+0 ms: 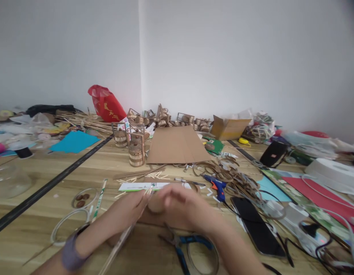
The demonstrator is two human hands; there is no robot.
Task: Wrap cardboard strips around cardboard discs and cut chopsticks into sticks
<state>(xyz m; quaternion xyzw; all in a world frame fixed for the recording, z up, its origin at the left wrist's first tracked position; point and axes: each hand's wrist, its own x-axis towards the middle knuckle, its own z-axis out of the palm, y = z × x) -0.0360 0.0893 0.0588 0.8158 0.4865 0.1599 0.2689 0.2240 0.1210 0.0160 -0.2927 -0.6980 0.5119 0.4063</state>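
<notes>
Worktop (88, 173) of pale, streaky-grained wood, littered with craft scraps. Left hand (133, 208) at near centre, motion-blurred, fingers together on a long pale strip (117, 248), thin and straight, slanting down toward the near edge. Round tan piece (155, 204), smooth-looking, between the two hands, beside the curled fingers of the right hand (184, 206); blur there, cannot tell whether that grip is closed on it. Pliers (196, 240) with dark metal jaws and blue handles lie nearer, below the hands. Right of centre: blue glue gun (219, 186), tangled heap of curved brown strips (238, 177), glossy black phone (257, 225). Beyond the hands, flat matte cardboard (178, 145); just left of it, small cylindrical slatted basket (136, 154) in an upright squared frame. Far left, crinkled red plastic bag (106, 105).
</notes>
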